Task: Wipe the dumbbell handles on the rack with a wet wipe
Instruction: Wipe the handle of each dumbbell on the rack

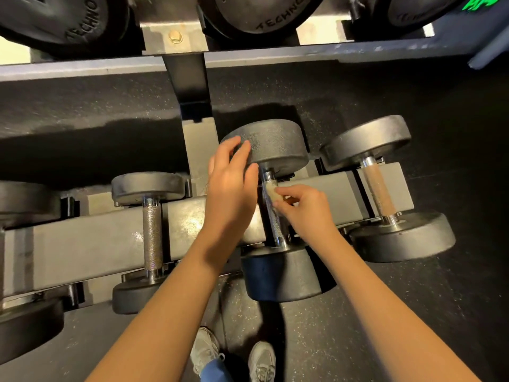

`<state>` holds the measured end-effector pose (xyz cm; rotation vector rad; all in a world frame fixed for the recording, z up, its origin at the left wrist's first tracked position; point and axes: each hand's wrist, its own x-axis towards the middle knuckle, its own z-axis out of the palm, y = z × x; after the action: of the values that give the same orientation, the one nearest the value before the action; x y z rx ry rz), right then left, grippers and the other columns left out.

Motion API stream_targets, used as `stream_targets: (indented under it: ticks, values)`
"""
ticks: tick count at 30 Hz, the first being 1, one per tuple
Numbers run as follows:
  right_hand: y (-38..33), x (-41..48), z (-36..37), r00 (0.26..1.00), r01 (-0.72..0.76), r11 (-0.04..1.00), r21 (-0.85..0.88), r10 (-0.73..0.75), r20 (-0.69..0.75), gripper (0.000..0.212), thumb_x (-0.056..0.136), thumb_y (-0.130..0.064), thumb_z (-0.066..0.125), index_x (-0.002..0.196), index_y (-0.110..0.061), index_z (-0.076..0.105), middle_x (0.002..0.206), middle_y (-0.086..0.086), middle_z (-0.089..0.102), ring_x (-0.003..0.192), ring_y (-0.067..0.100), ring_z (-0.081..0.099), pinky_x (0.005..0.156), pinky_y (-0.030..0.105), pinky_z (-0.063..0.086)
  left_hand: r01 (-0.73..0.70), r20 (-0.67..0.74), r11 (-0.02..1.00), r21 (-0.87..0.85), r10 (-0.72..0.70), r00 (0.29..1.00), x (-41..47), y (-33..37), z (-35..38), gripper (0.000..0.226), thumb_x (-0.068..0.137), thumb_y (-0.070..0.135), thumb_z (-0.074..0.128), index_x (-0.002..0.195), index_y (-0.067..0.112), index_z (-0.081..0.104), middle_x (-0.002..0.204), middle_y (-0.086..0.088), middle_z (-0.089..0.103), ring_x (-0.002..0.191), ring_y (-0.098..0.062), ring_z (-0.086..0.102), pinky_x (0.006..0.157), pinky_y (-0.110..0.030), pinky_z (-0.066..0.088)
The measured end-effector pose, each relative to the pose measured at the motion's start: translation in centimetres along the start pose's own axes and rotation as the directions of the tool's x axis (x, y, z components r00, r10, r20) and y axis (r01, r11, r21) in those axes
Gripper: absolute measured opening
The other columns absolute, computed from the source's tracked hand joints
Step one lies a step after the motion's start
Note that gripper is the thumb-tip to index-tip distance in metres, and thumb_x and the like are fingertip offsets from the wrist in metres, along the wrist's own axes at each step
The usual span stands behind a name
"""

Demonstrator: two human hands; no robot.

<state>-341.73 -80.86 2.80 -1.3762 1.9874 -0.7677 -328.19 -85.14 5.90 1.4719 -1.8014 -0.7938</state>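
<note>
Our right hand [305,208] pinches the wet wipe [271,193] against the middle handle [278,227], under the fingertips near its far end. We judge this wipe underway, with the stretch toward our wrist left to do. Our left hand [231,186] rests relaxed, straight fingers on the far head [278,144]. Whether the left handle [152,232] and right handle [376,188] flanking our fingers are done, we cannot tell. The upper dumbbells [264,12] beyond read "TECHNO" — the rest cut off.

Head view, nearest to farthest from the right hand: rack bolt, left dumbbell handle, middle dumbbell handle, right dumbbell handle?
1. middle dumbbell handle, touched by right hand through wet wipe
2. right dumbbell handle, to the right
3. left dumbbell handle, far left
4. rack bolt, upper frame
</note>
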Motion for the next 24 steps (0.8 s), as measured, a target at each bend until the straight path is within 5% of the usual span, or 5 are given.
stream_targets:
  ticks: [6, 11, 14, 21, 24]
  values:
    - [1.1, -1.1, 0.3, 0.990, -0.003, 0.976, -0.217, 0.033, 0.136, 0.040, 0.085, -0.004, 0.066, 0.124, -0.012, 0.063, 0.115, 0.008, 0.059, 0.097, 0.016, 0.058, 0.077, 0.006, 0.032, -0.044, 0.074, 0.992, 0.115, 0.035, 0.997, 0.5, -1.2, 0.2, 0.041, 0.100, 0.016, 0.043, 0.141, 0.011, 0.044, 0.147, -0.003, 0.039, 0.134, -0.014, 0.031, 0.103, -0.011, 0.013]
    - [0.7, 1.3, 1.3, 0.995, 0.042, 0.989, -0.140, -0.054, -0.083, 0.016, 0.089, -0.014, 0.064, 0.101, -0.009, 0.074, 0.091, 0.010, 0.067, 0.082, 0.020, 0.059, 0.067, 0.014, 0.034, -0.045, 0.091, 0.991, 0.127, 0.034, 0.995, 0.9, -1.4, 0.0, 0.040, 0.100, 0.016, 0.042, 0.140, 0.012, 0.046, 0.147, -0.001, 0.040, 0.134, -0.012, 0.030, 0.101, -0.007, 0.013]
    - [0.3, 3.1, 1.7, 0.989, 0.032, 0.999, -0.041, -0.038, -0.144, 0.019, 0.090, -0.022, 0.066, 0.102, -0.010, 0.075, 0.092, 0.008, 0.070, 0.085, 0.020, 0.064, 0.076, 0.028, 0.048, -0.061, 0.085, 0.990, 0.131, 0.050, 0.995, 0.9, -1.4, 0.0, 0.040, 0.100, 0.016, 0.043, 0.139, 0.013, 0.047, 0.146, 0.000, 0.041, 0.132, -0.011, 0.030, 0.094, 0.005, 0.006]
    - [1.8, 0.1, 0.6, 0.992, 0.115, 0.972, -0.203, -0.104, 0.067, 0.013, 0.085, -0.022, 0.072, 0.089, -0.011, 0.076, 0.083, 0.007, 0.063, 0.075, 0.023, 0.060, 0.067, 0.026, 0.044, -0.042, 0.077, 0.992, 0.115, 0.034, 0.996, 0.7, -1.3, 0.2, 0.040, 0.101, 0.018, 0.041, 0.140, 0.014, 0.046, 0.147, 0.002, 0.040, 0.133, -0.009, 0.030, 0.102, -0.010, 0.016]
    - [1.6, 0.5, 0.6, 0.996, 0.087, 0.982, -0.167, -0.084, 0.030, 0.022, 0.086, -0.030, 0.070, 0.078, -0.010, 0.075, 0.073, 0.007, 0.062, 0.067, 0.023, 0.058, 0.062, 0.028, 0.045, -0.051, 0.094, 0.988, 0.147, 0.037, 0.995, 0.8, -1.3, 0.1, 0.040, 0.100, 0.018, 0.042, 0.140, 0.014, 0.046, 0.146, 0.001, 0.041, 0.133, -0.011, 0.031, 0.101, -0.012, 0.017]
